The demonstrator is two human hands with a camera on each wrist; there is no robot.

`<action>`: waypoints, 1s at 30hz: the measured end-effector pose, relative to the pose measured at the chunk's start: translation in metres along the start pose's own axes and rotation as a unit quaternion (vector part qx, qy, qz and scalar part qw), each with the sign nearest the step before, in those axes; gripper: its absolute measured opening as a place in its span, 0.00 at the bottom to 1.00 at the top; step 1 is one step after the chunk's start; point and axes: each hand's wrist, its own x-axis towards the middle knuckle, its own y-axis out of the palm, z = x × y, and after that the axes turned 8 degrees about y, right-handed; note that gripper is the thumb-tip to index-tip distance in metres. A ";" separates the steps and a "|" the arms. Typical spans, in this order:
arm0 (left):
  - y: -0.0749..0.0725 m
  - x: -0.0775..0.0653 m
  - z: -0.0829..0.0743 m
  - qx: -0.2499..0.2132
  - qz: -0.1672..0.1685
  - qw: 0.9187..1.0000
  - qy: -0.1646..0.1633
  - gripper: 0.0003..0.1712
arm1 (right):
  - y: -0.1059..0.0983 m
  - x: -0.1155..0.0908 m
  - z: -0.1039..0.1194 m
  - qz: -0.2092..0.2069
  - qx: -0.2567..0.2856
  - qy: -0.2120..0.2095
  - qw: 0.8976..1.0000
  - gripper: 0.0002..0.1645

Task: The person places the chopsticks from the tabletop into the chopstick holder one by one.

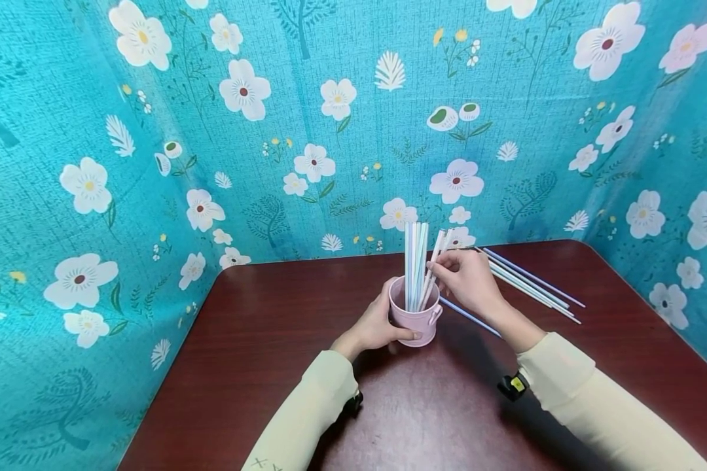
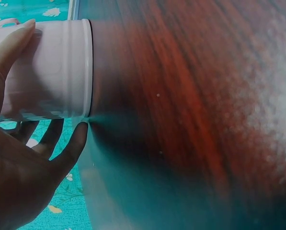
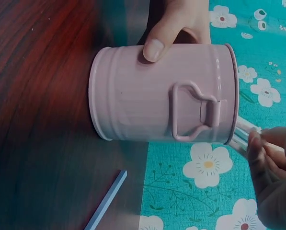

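A small pink metal bucket (image 1: 411, 322) with side handles stands on the table. Around its left side my left hand (image 1: 375, 324) grips it, thumb across the front, as the left wrist view also shows. Several pale blue, green and white straws (image 1: 416, 261) stand upright in the bucket. At the rim's right side my right hand (image 1: 470, 280) pinches a few whitish-pink straws (image 1: 437, 247) between thumb and fingertips. Their lower ends are inside the bucket, tilted to the right. In the right wrist view, a bucket handle (image 3: 175, 112) faces the camera.
Several loose straws (image 1: 533, 284) in blue, white and green lie on the table to the right, behind my right forearm. One blue straw (image 1: 474, 319) lies just right of the bucket. The dark red wooden table (image 1: 259, 353) meets a turquoise flowered cloth (image 1: 353, 176) at the back.
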 end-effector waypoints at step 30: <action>-0.001 0.000 -0.002 -0.006 0.002 1.000 -0.008 0.66 | -0.052 0.012 -0.003 -0.057 -0.042 0.007 0.997 0.07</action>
